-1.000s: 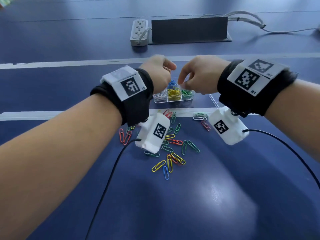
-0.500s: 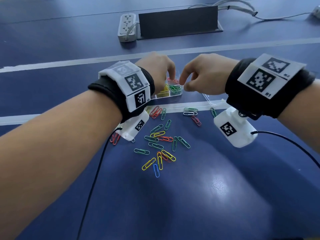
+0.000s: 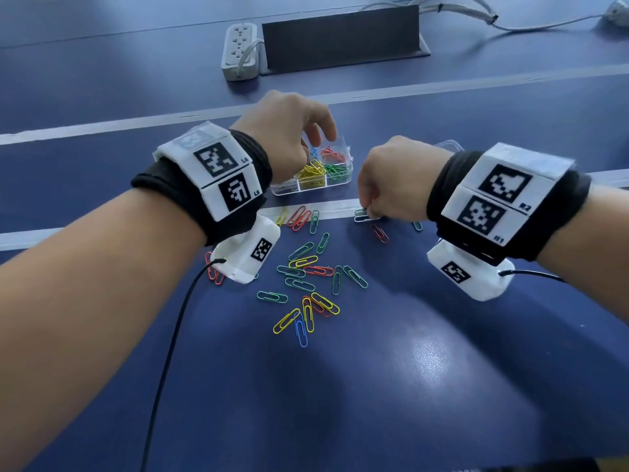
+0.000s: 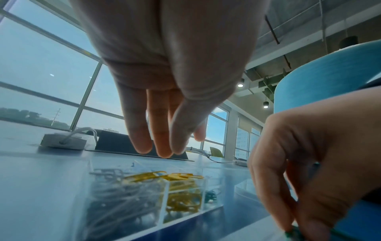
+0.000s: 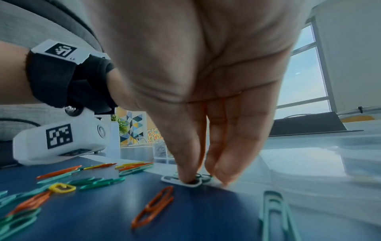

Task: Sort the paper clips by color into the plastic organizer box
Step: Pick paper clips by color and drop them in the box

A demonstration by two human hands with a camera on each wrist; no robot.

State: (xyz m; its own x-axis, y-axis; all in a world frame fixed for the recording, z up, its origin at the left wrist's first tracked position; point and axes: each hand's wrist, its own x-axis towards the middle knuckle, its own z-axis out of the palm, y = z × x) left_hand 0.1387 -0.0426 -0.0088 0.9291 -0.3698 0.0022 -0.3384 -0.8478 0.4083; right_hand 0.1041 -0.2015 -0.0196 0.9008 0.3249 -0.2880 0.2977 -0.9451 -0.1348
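The clear plastic organizer box (image 3: 306,190) holds yellow, green, red, blue and silver clips in separate cells; the left wrist view shows its silver and yellow cells (image 4: 123,203). My left hand (image 3: 318,139) hovers over the box with fingers hanging straight (image 4: 142,143) and nothing in them. My right hand (image 3: 369,211) is down on the table to the right of the box. Its thumb presses a white clip (image 5: 175,180) and its fingertips pinch a green clip (image 5: 204,176) beside it. Loose coloured clips (image 3: 306,277) lie scattered nearer to me.
A red clip (image 3: 379,232) and a teal clip (image 5: 274,212) lie just beside my right hand. The clear lid (image 3: 449,144) sits behind that hand. A power strip (image 3: 240,51), a dark stand (image 3: 343,32) and cables (image 3: 510,23) are at the far edge.
My right hand has left the box and come down to the clips on the table. My left hand has stayed over the box and its fingers have spread open.
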